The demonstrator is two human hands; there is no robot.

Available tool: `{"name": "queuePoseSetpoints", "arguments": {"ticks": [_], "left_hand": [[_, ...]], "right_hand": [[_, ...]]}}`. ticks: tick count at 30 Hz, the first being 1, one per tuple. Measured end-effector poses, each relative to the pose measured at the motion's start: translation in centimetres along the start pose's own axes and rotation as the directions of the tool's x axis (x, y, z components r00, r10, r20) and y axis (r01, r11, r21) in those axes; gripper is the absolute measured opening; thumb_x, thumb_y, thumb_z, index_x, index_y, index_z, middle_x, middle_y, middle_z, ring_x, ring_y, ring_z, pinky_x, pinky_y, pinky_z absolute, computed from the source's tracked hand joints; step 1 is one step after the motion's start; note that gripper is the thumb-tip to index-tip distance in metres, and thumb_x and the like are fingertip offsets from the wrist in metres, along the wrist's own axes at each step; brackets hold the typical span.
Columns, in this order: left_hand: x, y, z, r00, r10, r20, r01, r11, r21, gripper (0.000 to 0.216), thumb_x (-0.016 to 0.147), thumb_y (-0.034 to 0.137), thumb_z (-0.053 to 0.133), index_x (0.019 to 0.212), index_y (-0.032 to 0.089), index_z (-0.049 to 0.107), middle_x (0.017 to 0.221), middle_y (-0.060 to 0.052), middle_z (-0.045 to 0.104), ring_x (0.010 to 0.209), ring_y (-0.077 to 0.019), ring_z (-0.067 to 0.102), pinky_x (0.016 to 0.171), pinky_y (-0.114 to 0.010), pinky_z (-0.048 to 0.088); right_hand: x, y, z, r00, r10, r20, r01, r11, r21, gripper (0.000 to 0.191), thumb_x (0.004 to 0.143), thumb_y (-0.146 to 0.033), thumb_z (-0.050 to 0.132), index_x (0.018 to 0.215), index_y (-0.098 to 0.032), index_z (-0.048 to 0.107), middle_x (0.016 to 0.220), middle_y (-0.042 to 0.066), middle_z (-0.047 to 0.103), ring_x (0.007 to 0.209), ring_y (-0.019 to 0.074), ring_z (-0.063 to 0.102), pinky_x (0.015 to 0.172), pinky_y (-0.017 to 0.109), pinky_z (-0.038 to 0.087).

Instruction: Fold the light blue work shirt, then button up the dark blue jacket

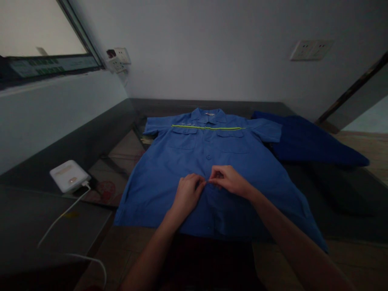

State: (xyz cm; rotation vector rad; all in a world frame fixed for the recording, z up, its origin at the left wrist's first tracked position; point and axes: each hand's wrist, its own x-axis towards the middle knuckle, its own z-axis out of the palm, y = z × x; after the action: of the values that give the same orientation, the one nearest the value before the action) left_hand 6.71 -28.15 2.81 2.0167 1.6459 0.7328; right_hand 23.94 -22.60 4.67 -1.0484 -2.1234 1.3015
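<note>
A blue short-sleeved work shirt [169, 169] lies spread on the dark table, collar away from me, with a yellow-green stripe across the chest and two flap pockets. Both hands meet at its front opening, below a visible button [208, 157]. My left hand [189, 190] pinches the placket's edge from the left. From the right, the fingertips of my right hand [227, 180] are closed on the placket too, almost touching the left ones. Whatever small part sits between the fingertips is hidden. The shirt's hem hangs near the table's front edge.
A darker blue folded garment [309, 137] lies at the right, partly under the shirt's sleeve. On the left sits a white power bank [69, 176] with a white cable [65, 212] trailing towards me. The wall behind carries sockets [312, 50].
</note>
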Motion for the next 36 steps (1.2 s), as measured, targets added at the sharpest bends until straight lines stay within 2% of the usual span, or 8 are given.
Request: {"name": "queuePoseSetpoints", "arguments": {"ticks": [3,6,12,16,23,32,36], "left_hand": [[-0.1,0.2,-0.2,1.0,0.02,0.004,-0.02,0.996,0.087,0.016,0.089,0.025,0.05,0.084,0.019,0.063,0.086,-0.003,0.066,0.085,-0.0192,0.058,0.075,-0.031,0.037],[0.0,0.1,-0.2,1.0,0.016,-0.006,-0.016,0.995,0.097,0.016,0.089,0.025,0.05,0.084,0.019,0.064,0.087,-0.003,0.066,0.085,-0.0191,0.058,0.077,-0.033,0.036],[0.4,0.3,0.2,0.997,-0.065,-0.043,0.061,0.994,-0.091,0.009,0.083,0.021,0.055,0.082,0.017,0.063,0.083,-0.002,0.065,0.079,-0.0165,0.058,0.069,-0.027,0.039],[0.5,0.1,0.4,0.997,-0.074,-0.037,0.067,0.985,-0.157,0.012,0.081,0.027,0.058,0.08,0.016,0.062,0.077,-0.001,0.064,0.072,-0.0149,0.056,0.063,-0.025,0.039],[0.6,-0.2,0.4,0.997,-0.078,0.018,0.08,0.979,-0.187,0.01,0.08,0.026,0.059,0.08,0.016,0.062,0.074,0.0,0.062,0.068,-0.013,0.054,0.061,-0.024,0.038],[0.5,0.3,0.4,0.999,-0.03,-0.02,0.031,0.999,0.033,0.008,0.08,0.022,0.06,0.074,0.017,0.058,0.074,0.0,0.062,0.074,-0.0167,0.057,0.069,-0.029,0.036],[0.5,0.2,0.6,0.998,-0.062,-0.009,0.062,0.998,0.002,0.008,0.079,0.022,0.058,0.073,0.017,0.059,0.073,0.0,0.062,0.072,-0.0162,0.056,0.066,-0.027,0.036]], "right_hand": [[0.3,0.5,0.1,0.998,0.062,-0.004,-0.061,0.993,0.101,0.019,0.077,-0.031,0.064,0.07,-0.017,0.054,0.058,-0.003,0.057,0.05,0.0098,0.054,0.048,0.022,0.043],[0.5,0.9,0.4,0.993,0.116,-0.031,-0.108,0.976,0.189,0.026,0.073,-0.038,0.068,0.068,-0.017,0.053,0.055,-0.003,0.056,0.048,0.0094,0.054,0.047,0.022,0.044],[0.4,0.6,0.9,0.987,0.118,-0.105,-0.09,0.967,0.239,0.031,0.07,-0.043,0.071,0.069,-0.016,0.055,0.057,-0.002,0.058,0.05,0.0101,0.055,0.047,0.023,0.046],[0.2,0.4,1.1,0.984,0.104,-0.146,-0.067,0.969,0.237,0.031,0.07,-0.043,0.07,0.07,-0.016,0.056,0.057,-0.002,0.057,0.051,0.0103,0.054,0.047,0.023,0.045],[0.3,0.7,0.8,0.987,0.128,-0.098,-0.101,0.964,0.246,0.032,0.069,-0.044,0.071,0.069,-0.016,0.055,0.055,-0.002,0.057,0.05,0.0102,0.055,0.046,0.022,0.044],[0.2,1.3,0.6,0.986,0.161,-0.038,-0.145,0.949,0.28,0.029,0.069,-0.04,0.071,0.069,-0.016,0.055,0.054,-0.002,0.058,0.047,0.0096,0.054,0.046,0.022,0.044],[0.2,1.4,0.6,0.987,0.162,-0.015,-0.15,0.94,0.306,0.027,0.07,-0.038,0.07,0.07,-0.015,0.056,0.056,-0.002,0.059,0.049,0.0098,0.055,0.048,0.023,0.045]]}}
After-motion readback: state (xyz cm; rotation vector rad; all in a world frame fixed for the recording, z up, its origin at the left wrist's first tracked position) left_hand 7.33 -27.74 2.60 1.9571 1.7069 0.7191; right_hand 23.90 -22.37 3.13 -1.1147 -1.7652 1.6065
